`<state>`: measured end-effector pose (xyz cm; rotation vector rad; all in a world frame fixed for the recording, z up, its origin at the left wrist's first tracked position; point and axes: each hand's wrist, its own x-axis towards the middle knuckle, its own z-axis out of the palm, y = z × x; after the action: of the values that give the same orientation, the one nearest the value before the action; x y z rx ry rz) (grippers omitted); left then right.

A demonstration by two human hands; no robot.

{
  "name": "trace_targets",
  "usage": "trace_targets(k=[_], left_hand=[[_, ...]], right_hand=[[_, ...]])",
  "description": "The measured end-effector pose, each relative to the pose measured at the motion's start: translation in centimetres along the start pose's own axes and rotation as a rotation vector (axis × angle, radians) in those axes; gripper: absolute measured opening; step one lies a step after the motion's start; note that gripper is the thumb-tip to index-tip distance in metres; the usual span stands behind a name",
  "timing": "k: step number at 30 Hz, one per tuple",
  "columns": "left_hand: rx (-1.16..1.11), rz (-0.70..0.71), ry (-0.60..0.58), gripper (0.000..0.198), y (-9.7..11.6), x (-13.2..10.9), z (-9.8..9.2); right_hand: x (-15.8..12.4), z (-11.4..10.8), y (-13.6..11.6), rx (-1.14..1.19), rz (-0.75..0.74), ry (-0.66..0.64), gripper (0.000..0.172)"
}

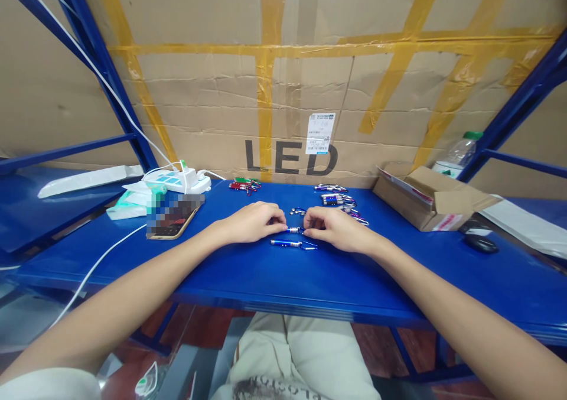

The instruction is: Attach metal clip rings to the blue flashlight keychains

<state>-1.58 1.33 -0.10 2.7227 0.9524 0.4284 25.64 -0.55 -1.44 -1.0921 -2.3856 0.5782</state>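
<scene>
From where I stand, both forearms come in over the front edge of the bench (230,279) and slant inward, the hands low over its middle, palms down, wrists nearly straight. The left hand (254,223) has its fingers curled and its thumb laid forward, the tips pinched narrow on the left end of a blue pen (293,230). The right hand (332,227) faces it, fingers bent and thumb a little apart from them, at the pen's clip end; I can't tell whether it grips. The pen lies crosswise between the two, parallel to the front edge. A second pen (286,244) lies just nearer that edge. More pens (335,200) sit beyond the right hand, toward the back edge.
</scene>
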Motion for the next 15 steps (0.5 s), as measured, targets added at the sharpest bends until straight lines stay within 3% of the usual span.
trace_targets(k=[4, 12, 15], left_hand=[[-0.06, 0.016, 0.006, 0.025, 0.13, -0.01, -0.05], [-0.197, -0.012, -0.049, 0.022, 0.67, -0.06, -0.39], [-0.172, -0.011, -0.041, 0.027, 0.62, -0.02, -0.35]], right_hand=[[-0.03, 0.05, -0.16, 0.077, -0.011, -0.027, 0.014], [-0.13, -0.05, -0.21, -0.026, -0.081, -0.063, 0.014], [-0.03, 0.26, 0.11, -0.099, -0.084, -0.02, 0.017]])
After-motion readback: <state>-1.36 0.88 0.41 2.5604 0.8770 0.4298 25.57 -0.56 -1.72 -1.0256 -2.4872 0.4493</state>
